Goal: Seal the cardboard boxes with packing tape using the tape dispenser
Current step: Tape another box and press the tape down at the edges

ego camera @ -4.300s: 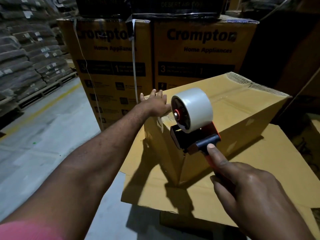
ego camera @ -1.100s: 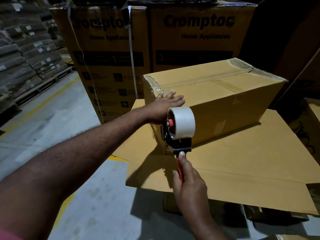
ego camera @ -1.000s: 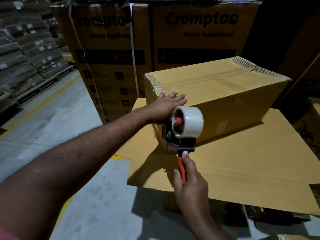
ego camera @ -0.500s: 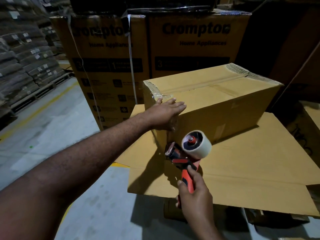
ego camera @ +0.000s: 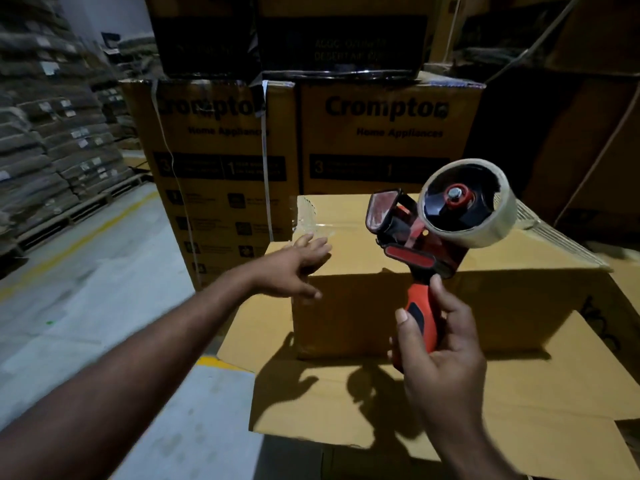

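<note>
A closed brown cardboard box (ego camera: 502, 306) lies on a flat sheet of cardboard (ego camera: 519, 410). Clear tape shines on its top left corner (ego camera: 308, 216). My left hand (ego camera: 294, 268) rests with fingers spread against the box's near left corner. My right hand (ego camera: 440, 362) grips the red and black handle of the tape dispenser (ego camera: 415, 244), held upright in the air in front of the box. Its roll of clear tape (ego camera: 467, 202) sits at the top right, clear of the box.
Two tall Crompton cartons (ego camera: 381, 140) stand right behind the box, with dark boxes stacked on them. Stacked sacks on pallets (ego camera: 52, 143) line the left. Grey floor with a yellow line (ego camera: 79, 244) lies to the left. More cardboard leans at the right (ego camera: 588, 133).
My right hand has lifted the dispenser off the box's left end and up in front of me. My left hand has slid down from the top edge to the corner.
</note>
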